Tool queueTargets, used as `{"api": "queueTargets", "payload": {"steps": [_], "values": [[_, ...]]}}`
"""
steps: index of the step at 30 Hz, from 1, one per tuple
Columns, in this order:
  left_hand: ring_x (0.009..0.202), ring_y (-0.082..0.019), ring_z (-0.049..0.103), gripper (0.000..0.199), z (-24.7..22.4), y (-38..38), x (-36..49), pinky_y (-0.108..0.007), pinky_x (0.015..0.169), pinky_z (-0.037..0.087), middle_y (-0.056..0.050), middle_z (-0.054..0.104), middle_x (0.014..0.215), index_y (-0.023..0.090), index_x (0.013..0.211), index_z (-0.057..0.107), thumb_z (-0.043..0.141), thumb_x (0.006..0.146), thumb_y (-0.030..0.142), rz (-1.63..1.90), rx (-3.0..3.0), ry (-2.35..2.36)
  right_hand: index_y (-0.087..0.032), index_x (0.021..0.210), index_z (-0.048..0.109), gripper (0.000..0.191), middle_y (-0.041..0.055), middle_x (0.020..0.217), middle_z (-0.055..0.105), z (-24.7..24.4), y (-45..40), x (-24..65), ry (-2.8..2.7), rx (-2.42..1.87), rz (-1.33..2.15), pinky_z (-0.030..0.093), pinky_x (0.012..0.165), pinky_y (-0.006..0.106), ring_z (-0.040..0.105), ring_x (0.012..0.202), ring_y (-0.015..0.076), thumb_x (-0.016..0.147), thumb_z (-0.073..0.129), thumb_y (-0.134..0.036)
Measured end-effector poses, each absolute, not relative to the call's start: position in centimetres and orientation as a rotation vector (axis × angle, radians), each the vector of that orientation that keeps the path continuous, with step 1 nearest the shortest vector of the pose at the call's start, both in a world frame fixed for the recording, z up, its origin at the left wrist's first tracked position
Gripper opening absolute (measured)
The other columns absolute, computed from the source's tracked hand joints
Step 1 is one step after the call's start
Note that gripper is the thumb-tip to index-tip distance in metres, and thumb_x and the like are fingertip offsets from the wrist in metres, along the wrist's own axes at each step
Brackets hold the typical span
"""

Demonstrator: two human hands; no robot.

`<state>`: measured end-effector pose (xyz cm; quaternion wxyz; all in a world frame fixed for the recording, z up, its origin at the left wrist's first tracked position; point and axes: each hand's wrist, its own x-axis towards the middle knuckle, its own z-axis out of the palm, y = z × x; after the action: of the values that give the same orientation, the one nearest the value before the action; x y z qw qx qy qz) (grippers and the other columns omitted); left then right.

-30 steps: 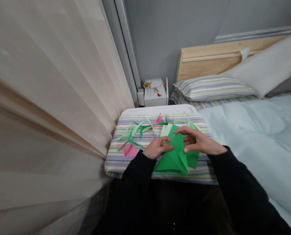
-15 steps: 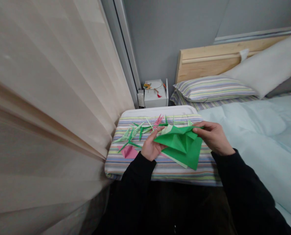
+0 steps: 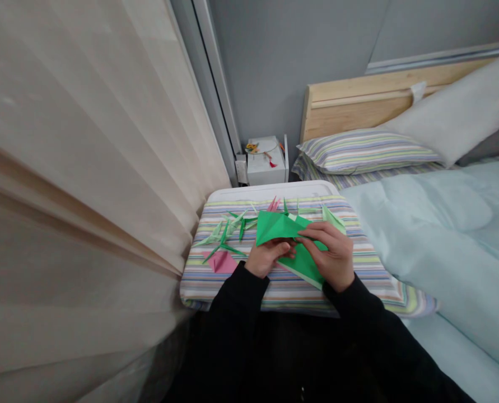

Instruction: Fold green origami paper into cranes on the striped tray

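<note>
A creased green paper sheet [image 3: 276,225] is held up between both hands above the striped cloth [image 3: 215,291]. My left hand [image 3: 268,257] grips it from below at its left part, fingers partly hidden under the paper. My right hand [image 3: 331,254] pinches its right part between thumb and fingers. Beneath lies more green paper [image 3: 303,266] with a pale edge. Folded green pieces [image 3: 223,243], pale green pieces [image 3: 232,224] and a pink paper [image 3: 220,261] lie to the left. A pink folded piece [image 3: 273,205] and a pale green one [image 3: 332,218] lie behind.
The cloth covers a small table with a white rim [image 3: 270,190]. A beige curtain [image 3: 85,168] hangs at the left. Behind stands a white cabinet [image 3: 266,174] with small items on top. The bed with a pale blue quilt [image 3: 455,224] and striped pillow [image 3: 371,151] is at the right.
My right hand has moved left and nearer my left hand. The held green sheet has shifted left and turned, uncovering the pale green piece behind and green paper below.
</note>
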<state>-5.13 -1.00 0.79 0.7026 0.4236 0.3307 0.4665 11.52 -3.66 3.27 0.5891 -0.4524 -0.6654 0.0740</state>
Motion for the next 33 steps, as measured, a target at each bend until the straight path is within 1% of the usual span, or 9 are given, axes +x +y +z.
{"api": "queueTargets", "payload": {"steps": [6,11,17,19,21,24,26,31,33], "values": [[0.051,-0.014,0.06,0.05,-0.4,-0.8,-5.2,-0.028,0.05,0.051,-0.002,0.065,0.059,0.015,0.068,0.068,0.086,0.065,0.061,1.19,1.002,0.892,-0.027,0.088,0.077,0.007,0.0045,0.086,0.078,2.1,-3.7,11.4,-1.699,-0.976,0.244,0.062,0.076,0.04,0.075,0.08,0.0235,0.091,0.071,-0.028],[0.047,-0.013,0.057,0.046,0.2,-1.0,-5.5,-0.029,0.053,0.049,-0.001,0.061,0.052,0.017,0.059,0.065,0.08,0.075,0.056,1.284,1.117,0.973,-0.027,0.085,0.075,0.009,0.0045,0.084,0.079,2.2,-3.8,10.8,-1.701,-0.997,0.261,0.062,0.075,0.039,0.075,0.08,0.0235,0.092,0.071,-0.032],[0.046,-0.013,0.057,0.049,1.1,-1.3,-5.3,-0.029,0.054,0.049,-0.001,0.058,0.047,0.017,0.051,0.059,0.08,0.075,0.054,1.377,1.192,1.029,-0.025,0.08,0.072,0.011,0.0047,0.079,0.077,2.9,-4.0,9.9,-1.608,-1.004,0.249,0.061,0.072,0.037,0.075,0.077,0.023,0.091,0.071,-0.027],[0.048,-0.014,0.059,0.044,1.1,-1.2,-5.2,-0.028,0.054,0.051,-0.001,0.061,0.051,0.016,0.061,0.064,0.083,0.072,0.054,1.411,1.195,1.024,-0.025,0.08,0.072,0.011,0.0038,0.077,0.076,2.9,-3.9,10.1,-1.572,-1.01,0.221,0.061,0.072,0.037,0.074,0.076,0.0226,0.091,0.072,-0.026],[0.052,-0.013,0.062,0.043,1.0,-1.0,-5.0,-0.026,0.054,0.054,0.0,0.067,0.066,0.017,0.091,0.07,0.087,0.069,0.05,1.508,1.179,0.994,-0.025,0.08,0.071,0.01,0.0026,0.076,0.076,2.9,-3.8,10.8,-1.531,-0.992,0.187,0.06,0.071,0.036,0.074,0.076,0.0219,0.089,0.074,-0.023],[0.059,-0.011,0.066,0.088,0.7,-0.9,-4.8,-0.025,0.056,0.059,-0.002,0.072,0.097,0.029,0.141,0.048,0.092,0.066,0.038,1.702,1.174,0.915,-0.024,0.083,0.073,0.006,0.0016,0.078,0.076,2.6,-3.7,12.4,-1.517,-0.987,0.181,0.059,0.075,0.037,0.074,0.079,0.0221,0.086,0.078,-0.021],[0.059,-0.012,0.068,0.097,0.3,-0.9,-4.8,-0.026,0.054,0.06,-0.003,0.072,0.105,0.035,0.148,0.038,0.092,0.068,0.033,1.726,1.241,0.856,-0.025,0.086,0.075,0.007,0.0012,0.082,0.078,2.3,-3.8,13.7,-1.57,-1.006,0.214,0.059,0.078,0.037,0.075,0.08,0.0225,0.083,0.08,-0.02],[0.049,-0.014,0.068,0.039,-0.2,-1.2,-5.1,-0.024,0.048,0.058,-0.001,0.074,0.072,0.024,0.123,0.07,0.077,0.084,0.03,1.448,1.504,0.797,-0.026,0.092,0.079,0.016,0.0016,0.086,0.078,2.1,-3.9,16.7,-1.691,-0.963,0.356,0.058,0.078,0.035,0.074,0.08,0.0205,0.086,0.074,-0.013],[0.047,-0.014,0.069,0.029,0.0,-1.4,-5.2,-0.023,0.047,0.057,-0.002,0.076,0.07,0.022,0.116,0.076,0.072,0.087,0.025,1.369,1.56,0.79,-0.027,0.093,0.081,0.019,0.0017,0.085,0.078,2.1,-3.9,17.3,-1.7,-0.949,0.408,0.058,0.075,0.034,0.074,0.079,0.0198,0.086,0.072,-0.011]]}}
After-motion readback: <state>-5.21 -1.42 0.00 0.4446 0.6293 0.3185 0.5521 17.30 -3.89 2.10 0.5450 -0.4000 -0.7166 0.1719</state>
